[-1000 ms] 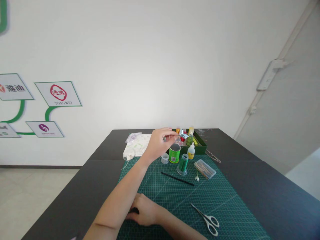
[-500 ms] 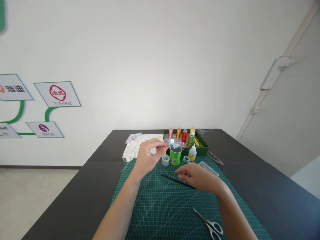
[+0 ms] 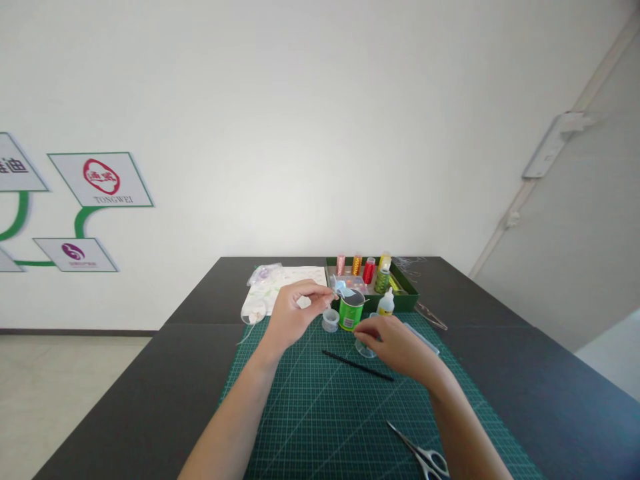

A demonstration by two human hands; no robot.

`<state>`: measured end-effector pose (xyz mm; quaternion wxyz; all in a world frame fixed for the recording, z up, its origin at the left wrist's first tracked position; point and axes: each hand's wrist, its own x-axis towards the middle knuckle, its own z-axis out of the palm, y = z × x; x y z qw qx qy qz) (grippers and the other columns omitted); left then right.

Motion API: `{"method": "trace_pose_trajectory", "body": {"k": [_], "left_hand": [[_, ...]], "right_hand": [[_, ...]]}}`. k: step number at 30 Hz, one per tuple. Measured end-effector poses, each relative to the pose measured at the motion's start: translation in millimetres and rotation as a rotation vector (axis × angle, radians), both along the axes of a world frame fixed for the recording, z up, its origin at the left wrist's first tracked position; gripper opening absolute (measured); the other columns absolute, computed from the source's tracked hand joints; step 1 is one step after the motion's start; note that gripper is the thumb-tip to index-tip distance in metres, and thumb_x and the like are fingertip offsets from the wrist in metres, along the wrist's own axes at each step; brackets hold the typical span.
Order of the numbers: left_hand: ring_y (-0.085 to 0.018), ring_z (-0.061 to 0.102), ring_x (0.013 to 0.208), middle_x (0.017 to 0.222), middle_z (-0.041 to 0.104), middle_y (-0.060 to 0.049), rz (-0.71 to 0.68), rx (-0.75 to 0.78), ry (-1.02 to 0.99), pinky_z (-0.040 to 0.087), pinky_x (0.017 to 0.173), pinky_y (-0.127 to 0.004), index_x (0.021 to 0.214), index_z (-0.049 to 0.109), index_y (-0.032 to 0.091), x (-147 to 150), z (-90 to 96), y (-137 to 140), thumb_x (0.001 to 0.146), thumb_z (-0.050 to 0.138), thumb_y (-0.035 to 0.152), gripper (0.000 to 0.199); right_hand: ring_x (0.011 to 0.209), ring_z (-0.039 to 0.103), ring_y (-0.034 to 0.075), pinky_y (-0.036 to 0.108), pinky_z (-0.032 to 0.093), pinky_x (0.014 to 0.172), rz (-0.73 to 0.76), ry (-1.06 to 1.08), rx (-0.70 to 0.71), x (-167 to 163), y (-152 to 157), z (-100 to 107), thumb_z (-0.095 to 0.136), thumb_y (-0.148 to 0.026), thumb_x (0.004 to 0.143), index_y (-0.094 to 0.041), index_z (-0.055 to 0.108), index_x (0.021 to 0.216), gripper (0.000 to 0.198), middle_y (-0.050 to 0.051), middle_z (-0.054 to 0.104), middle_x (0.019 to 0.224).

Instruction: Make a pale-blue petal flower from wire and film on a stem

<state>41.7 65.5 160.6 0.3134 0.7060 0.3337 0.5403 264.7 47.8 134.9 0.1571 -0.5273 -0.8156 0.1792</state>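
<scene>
My left hand [image 3: 296, 312] pinches a small pale blue petal-like piece [image 3: 342, 288] between thumb and fingertips, just above and left of an open green can [image 3: 349, 315]. Its stem, if it has one, is too fine to make out. My right hand [image 3: 395, 341] is lower and to the right, with thumb and forefinger brought together. Anything between those fingertips is too small to see. Beneath them lies a clear round lid or dish [image 3: 366, 350], partly covered by the hand. A thin black stick [image 3: 356, 365] rests on the green cutting mat [image 3: 310, 413].
Scissors [image 3: 420, 453] lie close to my right forearm. Beyond the can stands a green tray [image 3: 407, 301] with several thread spools [image 3: 369, 272]. A dropper bottle [image 3: 386, 304], clear tub [image 3: 330, 321], tweezers [image 3: 431, 316] and white cloth [image 3: 290, 277] surround the hands.
My right hand has shifted slightly up, and its fingers have drawn together over the clear lid or dish. The blue piece in my left hand has turned and dropped slightly.
</scene>
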Motion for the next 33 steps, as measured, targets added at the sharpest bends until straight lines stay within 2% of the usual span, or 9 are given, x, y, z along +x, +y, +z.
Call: {"method": "trace_pose_trajectory", "body": {"k": [4,7,9,12,15,17,20,27,33], "left_hand": [[-0.017,0.064,0.072,0.076,0.072,-0.005,-0.002,0.017,0.005,0.048,0.069,-0.028,0.08,0.078,0.017,4.9,2.5,3.4,0.085,0.071,0.026,0.012],[-0.017,0.064,0.073,0.076,0.072,-0.005,0.01,0.047,0.01,0.048,0.069,-0.028,0.081,0.078,0.017,9.4,4.0,8.3,0.086,0.071,0.025,0.012],[-0.016,0.063,0.072,0.075,0.071,-0.004,0.026,0.077,0.025,0.048,0.069,-0.028,0.082,0.077,0.017,12.3,4.2,12.0,0.087,0.071,0.025,0.012],[-0.015,0.061,0.069,0.073,0.069,-0.002,0.076,0.138,0.085,0.046,0.068,-0.028,0.084,0.077,0.018,14.7,3.1,17.4,0.09,0.069,0.023,0.011],[-0.014,0.061,0.068,0.072,0.068,-0.001,0.138,0.196,0.167,0.045,0.068,-0.027,0.085,0.077,0.018,13.3,1.6,22.7,0.091,0.068,0.021,0.012],[-0.013,0.06,0.066,0.071,0.068,0.0,0.17,0.234,0.212,0.043,0.066,-0.027,0.084,0.077,0.019,10.8,1.2,25.8,0.092,0.067,0.02,0.012],[-0.012,0.058,0.065,0.07,0.066,0.0,0.19,0.277,0.255,0.042,0.064,-0.026,0.084,0.076,0.019,7.0,1.8,28.7,0.093,0.066,0.019,0.013],[-0.011,0.055,0.063,0.072,0.064,0.0,0.199,0.305,0.308,0.04,0.058,-0.023,0.086,0.075,0.017,5.2,4.6,25.0,0.094,0.065,0.018,0.013],[-0.011,0.058,0.068,0.078,0.068,-0.001,0.169,0.351,0.331,0.043,0.061,-0.023,0.09,0.074,0.018,6.0,3.1,22.0,0.094,0.063,0.011,0.014]], "right_hand": [[0.072,0.066,0.021,0.031,0.046,0.068,-0.134,0.231,0.147,-3.5,-12.5,17.5,0.053,-0.036,0.096,-0.019,0.077,0.092,0.029,0.007,0.076,0.084],[0.062,0.064,0.019,0.03,0.046,0.059,-0.208,0.372,0.174,-8.6,-18.0,29.8,0.055,-0.043,0.096,-0.019,0.076,0.096,0.032,0.006,0.073,0.075],[0.06,0.064,0.018,0.028,0.047,0.054,-0.211,0.474,0.106,-15.5,-14.8,33.5,0.058,-0.045,0.094,-0.017,0.073,0.109,0.036,0.007,0.073,0.079],[0.064,0.067,0.017,0.026,0.047,0.049,-0.063,0.675,-0.123,-27.6,-2.2,31.3,0.061,-0.048,0.09,-0.016,0.065,0.127,0.049,0.011,0.074,0.098],[0.059,0.063,0.015,0.025,0.047,0.049,0.054,0.808,-0.261,-32.2,8.5,25.3,0.061,-0.049,0.091,-0.013,0.061,0.133,0.055,0.007,0.071,0.082],[0.05,0.054,0.012,0.024,0.043,0.049,0.028,0.8,-0.236,-29.4,10.0,23.2,0.059,-0.047,0.093,-0.011,0.063,0.132,0.053,-0.001,0.061,0.062],[0.046,0.045,0.01,0.022,0.035,0.046,-0.045,0.714,-0.133,-21.8,5.4,24.4,0.056,-0.045,0.096,-0.012,0.069,0.124,0.045,-0.005,0.049,0.051],[0.048,0.043,0.011,0.023,0.029,0.045,-0.098,0.517,0.029,-12.8,-6.9,34.7,0.054,-0.042,0.097,-0.016,0.076,0.116,0.039,-0.001,0.053,0.054],[0.047,0.04,0.01,0.022,0.029,0.046,0.007,0.274,0.095,-7.2,-12.5,38.5,0.05,-0.034,0.1,-0.017,0.076,0.122,0.038,-0.002,0.057,0.054]]}}
